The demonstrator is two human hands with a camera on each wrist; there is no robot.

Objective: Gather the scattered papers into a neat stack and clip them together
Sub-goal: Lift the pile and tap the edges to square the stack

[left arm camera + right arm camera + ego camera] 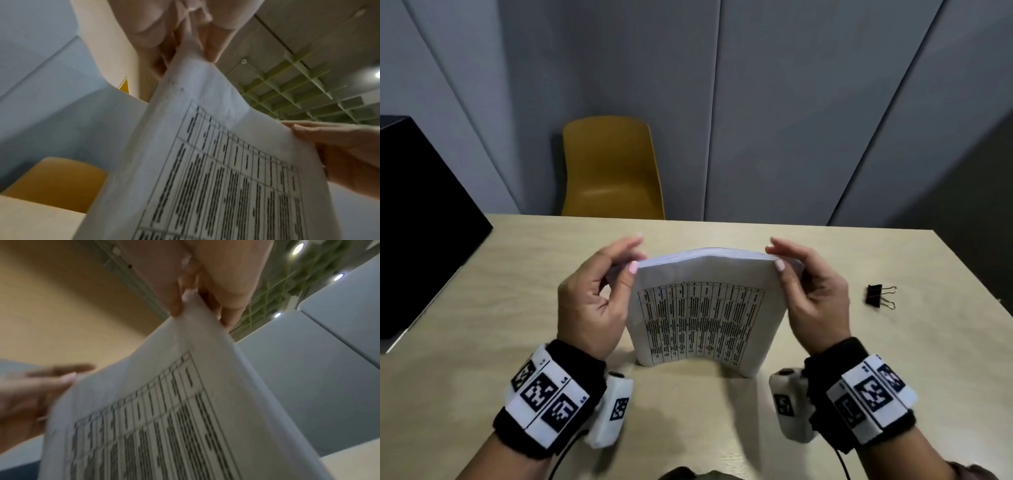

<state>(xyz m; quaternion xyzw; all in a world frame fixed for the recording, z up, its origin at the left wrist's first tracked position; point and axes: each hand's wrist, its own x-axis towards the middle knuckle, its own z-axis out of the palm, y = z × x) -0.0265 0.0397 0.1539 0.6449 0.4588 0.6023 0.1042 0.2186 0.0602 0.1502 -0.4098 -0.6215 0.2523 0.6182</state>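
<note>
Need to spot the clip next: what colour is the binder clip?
Black body with metal wire handles; the binder clip shows best in the head view.

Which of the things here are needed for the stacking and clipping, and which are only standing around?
Needed for the job:
- paper stack, upright on its lower edge on the table
- binder clip, lying alone on the table
- left hand and right hand, each pinching a top corner of the stack

Only standing around:
- yellow chair
- black box

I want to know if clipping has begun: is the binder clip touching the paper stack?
Apart. The head view shows the binder clip lying on the table, with bare tabletop and the right hand between it and the paper stack.
</note>
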